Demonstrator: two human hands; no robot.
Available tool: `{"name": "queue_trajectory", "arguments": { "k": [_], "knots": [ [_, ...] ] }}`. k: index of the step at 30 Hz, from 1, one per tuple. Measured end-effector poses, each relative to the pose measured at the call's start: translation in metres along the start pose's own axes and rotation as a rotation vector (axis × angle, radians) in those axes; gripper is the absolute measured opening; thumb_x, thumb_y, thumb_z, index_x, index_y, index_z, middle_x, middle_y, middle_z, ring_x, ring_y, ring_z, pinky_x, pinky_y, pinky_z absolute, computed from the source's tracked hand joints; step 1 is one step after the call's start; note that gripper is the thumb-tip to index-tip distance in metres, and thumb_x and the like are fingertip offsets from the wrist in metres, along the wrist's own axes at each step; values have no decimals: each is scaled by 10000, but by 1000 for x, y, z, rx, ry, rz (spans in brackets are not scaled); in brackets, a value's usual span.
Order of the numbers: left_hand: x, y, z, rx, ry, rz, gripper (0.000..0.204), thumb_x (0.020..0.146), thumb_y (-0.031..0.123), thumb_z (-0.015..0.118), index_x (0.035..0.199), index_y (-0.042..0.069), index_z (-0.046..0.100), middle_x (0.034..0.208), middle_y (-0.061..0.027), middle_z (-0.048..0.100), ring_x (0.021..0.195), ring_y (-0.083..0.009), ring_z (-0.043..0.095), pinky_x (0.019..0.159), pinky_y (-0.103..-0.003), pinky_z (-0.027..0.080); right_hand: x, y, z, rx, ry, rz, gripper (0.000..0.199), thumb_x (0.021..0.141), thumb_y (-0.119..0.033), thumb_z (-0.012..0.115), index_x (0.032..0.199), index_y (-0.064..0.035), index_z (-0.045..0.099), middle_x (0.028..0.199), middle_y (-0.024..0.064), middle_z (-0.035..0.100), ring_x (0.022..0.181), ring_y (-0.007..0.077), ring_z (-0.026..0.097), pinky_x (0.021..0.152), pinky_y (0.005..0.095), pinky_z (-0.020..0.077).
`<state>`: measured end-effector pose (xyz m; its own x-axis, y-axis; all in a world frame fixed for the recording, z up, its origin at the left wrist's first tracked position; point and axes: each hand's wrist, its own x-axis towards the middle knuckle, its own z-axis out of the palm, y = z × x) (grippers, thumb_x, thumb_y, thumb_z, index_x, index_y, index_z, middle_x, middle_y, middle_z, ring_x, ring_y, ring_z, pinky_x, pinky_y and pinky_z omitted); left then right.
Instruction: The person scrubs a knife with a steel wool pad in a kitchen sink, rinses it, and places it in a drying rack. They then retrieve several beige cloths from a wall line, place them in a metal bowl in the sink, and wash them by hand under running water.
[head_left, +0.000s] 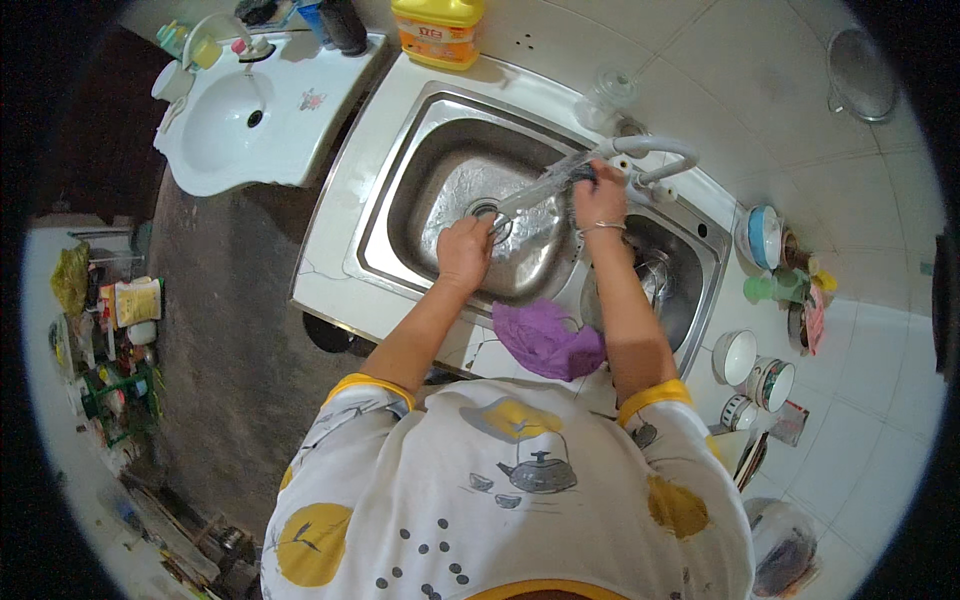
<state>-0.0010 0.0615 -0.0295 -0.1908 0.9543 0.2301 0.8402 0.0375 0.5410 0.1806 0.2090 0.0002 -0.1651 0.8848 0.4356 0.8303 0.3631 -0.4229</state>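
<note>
Over the large rectangular stainless-steel basin (408,195): a long narrow pale shiny object (540,195) slants between two bare hands; it looks like a blade, though blur leaves its kind uncertain
Left hand (465,250): fingers closed on the lower end of the object, above the drain
Right hand (600,200): fingers curled round a small dark piece (583,174) at the upper end; whether that is a handle or a scrubber, I cannot tell; a thin pale bracelet (601,227) circles the wrist
Curved grey-white tap (668,148): just beside the right hand; pale streaks near its mouth look like running water
Progress: judged from this view, the washing seems under way; the object is in hand and over the basin, not yet set down; how clean it is cannot be told, so rinsing may remain
Smaller steel basin (712,262): to the right; shiny metal ware (655,275) inside, partly behind the right forearm
Crumpled purple cloth (550,340): on the sink's near edge, apart from both hands
White-topped table (335,235): around the sink; a yellow plastic jug (438,32) stands at its far edge; white round bowls (735,357) sit at the right
</note>
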Motion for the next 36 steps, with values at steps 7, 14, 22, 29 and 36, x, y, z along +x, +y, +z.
{"name": "queue_trajectory", "arguments": {
  "k": [7,14,22,29,36],
  "knots": [
    [-3,-5,-5,-152,95,-11,316,737,127,659,1043,83,594,753,-104,541,695,-298,546,604,-409,418,-15,40,20,961,-113,757,296,770,-198,644,1017,-37,621,961,55,617,880,143,549,803,281,421],
    [10,10,-5,-272,79,38,336,739,126,656,1066,103,582,790,-102,550,757,-310,544,674,-419,417,14,21,-12,895,-619,756,422,786,-325,683,1069,-19,613,1035,67,614,918,146,545,840,276,409],
    [58,12,21,-554,-216,-38,307,767,254,669,1004,64,621,821,-142,605,774,-313,580,684,-397,443,39,34,-40,783,-565,820,480,750,-386,706,985,22,614,950,84,631,811,170,572,711,328,452],
    [106,-1,67,-664,-376,-150,487,730,444,683,908,-7,634,846,-187,623,796,-302,605,695,-377,455,49,37,-41,518,-218,680,490,745,-395,709,957,36,611,889,133,634,773,238,579,731,334,444],
    [112,61,43,-486,-181,131,294,812,306,583,865,19,547,835,-202,570,848,-402,538,724,-459,427,54,37,-52,398,-140,790,394,757,-353,710,829,20,607,810,140,630,747,228,557,711,327,432]
  ]
}}
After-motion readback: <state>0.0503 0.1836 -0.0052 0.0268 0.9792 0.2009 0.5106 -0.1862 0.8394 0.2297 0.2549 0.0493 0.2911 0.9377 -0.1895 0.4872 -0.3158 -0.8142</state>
